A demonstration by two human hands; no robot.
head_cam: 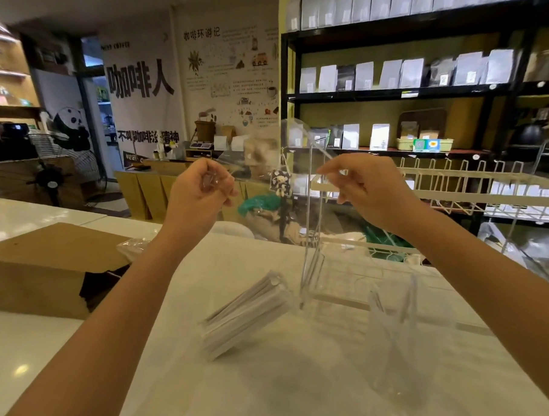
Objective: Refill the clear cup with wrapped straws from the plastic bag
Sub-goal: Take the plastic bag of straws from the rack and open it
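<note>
A clear plastic bag [297, 227] hangs over the white counter, stretched between my two raised hands. My left hand [201, 195] is closed on a crumpled top corner of it. My right hand [368, 190] pinches the opposite top edge. At the bag's bottom a bundle of white wrapped straws [246, 313] lies tilted, its lower end near the counter. The clear cup [393, 342] stands on the counter to the right, under my right forearm, with a few wrapped straws leaning inside. Motion blur softens the bag's outline.
A brown cardboard box [41, 270] lies at the left with dark items at its open end. Another small clear packet [133, 245] sits behind it. A clear acrylic holder [329, 282] stands behind the cup. A white wire rack [475, 191] runs along the right.
</note>
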